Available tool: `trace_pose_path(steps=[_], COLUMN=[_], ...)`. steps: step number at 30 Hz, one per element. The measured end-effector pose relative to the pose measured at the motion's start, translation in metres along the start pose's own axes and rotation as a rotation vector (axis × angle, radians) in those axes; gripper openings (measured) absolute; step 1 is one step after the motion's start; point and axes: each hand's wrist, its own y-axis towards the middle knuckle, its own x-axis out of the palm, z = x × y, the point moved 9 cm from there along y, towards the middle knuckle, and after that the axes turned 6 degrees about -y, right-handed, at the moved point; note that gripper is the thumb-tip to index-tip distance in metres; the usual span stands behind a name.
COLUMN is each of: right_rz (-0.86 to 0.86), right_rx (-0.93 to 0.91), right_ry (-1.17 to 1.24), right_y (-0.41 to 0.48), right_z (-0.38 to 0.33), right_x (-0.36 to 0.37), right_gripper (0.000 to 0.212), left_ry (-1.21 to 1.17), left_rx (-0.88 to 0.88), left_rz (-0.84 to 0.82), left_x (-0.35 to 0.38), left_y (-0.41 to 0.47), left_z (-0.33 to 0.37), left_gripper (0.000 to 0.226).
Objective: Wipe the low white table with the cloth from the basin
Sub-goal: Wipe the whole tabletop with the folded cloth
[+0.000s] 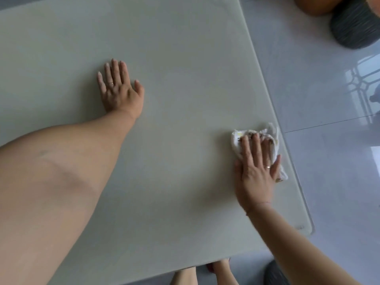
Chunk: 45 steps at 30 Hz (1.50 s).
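Table (pixel 185 48): fills most of the frame, pale top bare between the hands.
Cloth (pixel 236 140): bunched at right of frame, just inside the table's right edge.
Right hand (pixel 257 173): laid flat, fingers (pixel 256 145) straight, pressing the cloth down, not clutching; likely for broad wiping contact.
Left hand (pixel 120 89): spread palm-down at centre left, holding nothing; probably bracing the lean.
Basin: out of view.

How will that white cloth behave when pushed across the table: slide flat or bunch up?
Likely floppy: the cloth lies crumpled in loose folds under the right hand, so it would probably bunch. It looks thin and light. The table seems smooth, so it should glide, perhaps over the edge.
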Motion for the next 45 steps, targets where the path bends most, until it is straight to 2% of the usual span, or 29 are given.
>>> trace_pose_path(steps=[2,4,6,7,11,14,16,19,20,22,25,29,30,32,34,40,43,45], right_rz=[-0.014,-0.051,-0.046,-0.037,0.016,0.062,0.041,-0.010,-0.006,0.028,0.006,-0.025,-0.038,-0.058,-0.047,-0.033,-0.044,-0.025], right_rx=[-0.079,-0.265,-0.422,-0.435,-0.145,0.002,-0.110,-0.462,-0.508,-0.447,-0.234,-0.031,-0.074,-0.281,-0.407,-0.153,-0.108,-0.144], right_ry=[-0.008,-0.050,-0.082,-0.104,-0.066,0.025,0.002,-0.074,-0.094,-0.119,-0.064,-0.036,-0.038,-0.069,-0.103,-0.076,-0.045,-0.061], right_y=[-0.027,-0.049,-0.054,-0.052,-0.037,-0.061,-0.097,-0.144,-0.143,-0.125,-0.095,-0.087,-0.084,-0.069,-0.044,0.074,0.117,0.107], right_z=[-0.017,-0.020,-0.002,0.012,0.057,0.050,0.037,0.042,0.056,0.089,0.122,0.092,0.074,0.039,0.029,0.034,0.015,0.008], right_x=[0.009,0.012,0.008,0.003,-0.016,-0.009,0.007,0.019,0.017,0.004,-0.012,-0.001,0.004,0.007,0.003,-0.013,-0.017,-0.017], right_gripper=[0.058,0.059,0.056,0.055,0.055,0.053,0.054,0.055,0.053,0.054,0.054,0.055,0.056,0.055,0.051,0.051,0.051,0.053], left_ry=[0.059,0.039,-0.029,-0.059,-0.181,-0.204,-0.203,-0.199,-0.199,-0.197,-0.181,-0.163,-0.161,-0.161,-0.165,-0.171,-0.168,-0.176], left_rx=[-0.016,-0.047,-0.081,-0.083,0.015,0.091,0.088,0.087,0.090,0.089,0.078,0.068,0.069,0.074,0.073,0.066,0.064,0.065], left_rz=[-0.009,0.020,0.056,0.063,0.016,-0.015,-0.021,-0.023,-0.017,-0.006,0.003,-0.006,-0.010,-0.007,0.002,0.009,0.018,0.015], left_x=[-0.003,-0.007,-0.009,-0.007,0.010,0.024,0.028,0.029,0.028,0.027,0.027,0.027,0.027,0.025,0.024,0.023,0.021,0.021], left_y=[-0.005,-0.020,-0.050,-0.068,-0.146,-0.180,-0.180,-0.178,-0.179,-0.179,-0.181,-0.181,-0.181,-0.181,-0.181,-0.183,-0.182,-0.182], left_z=[0.004,0.010,0.020,0.029,0.090,0.127,0.128,0.123,0.124,0.126,0.126,0.128,0.128,0.129,0.128,0.129,0.130,0.129], left_gripper=[0.059,0.062,0.066,0.067,0.066,0.062,0.060,0.059,0.059,0.059,0.061,0.062,0.062,0.062,0.062,0.062,0.063,0.063])
